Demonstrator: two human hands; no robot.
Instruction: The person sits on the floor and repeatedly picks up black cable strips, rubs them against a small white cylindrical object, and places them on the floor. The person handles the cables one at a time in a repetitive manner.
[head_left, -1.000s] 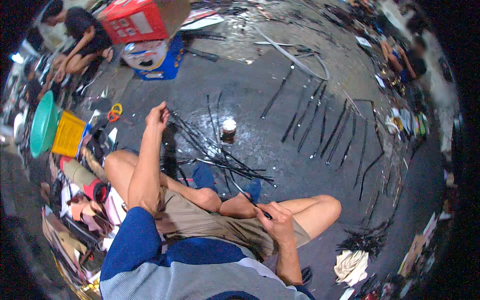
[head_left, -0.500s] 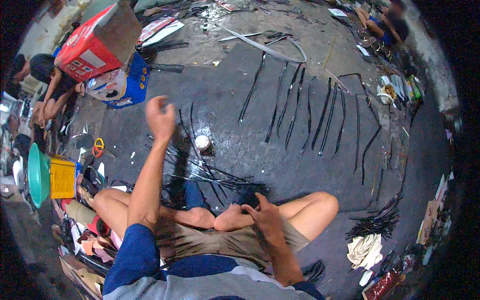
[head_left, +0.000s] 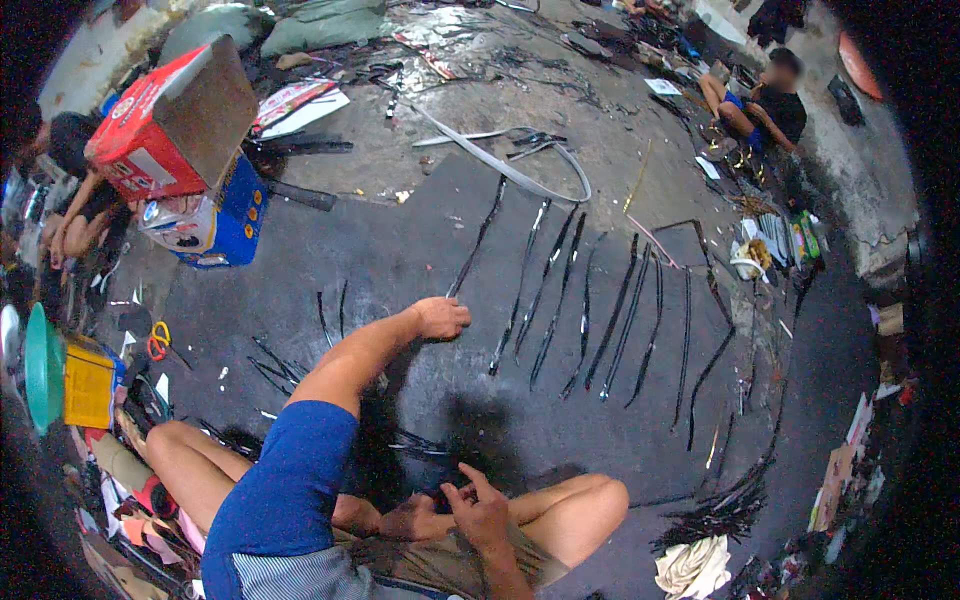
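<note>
My left hand reaches out over the dark floor sheet. Its fingers are curled closed at the near end of a black strip, the leftmost in a spaced row. Their tips are partly hidden. Close to my crossed legs, my right hand has its thumb and forefinger spread, with nothing visible between them. More black strips lie to the right of my left hand, roughly parallel. A loose group of dark strips rests left of my left forearm, which covers part of the floor.
Two stacked boxes, a red one above a blue one, stand at left. Orange-handled scissors lie nearby. A grey strap curves behind the row. A black strip bundle and cream cloth are at right. Another person sits far right.
My left hand has moved right and reached the leftmost strip's near end, its fingers closing. My view has shifted, and my right hand stays near my legs.
</note>
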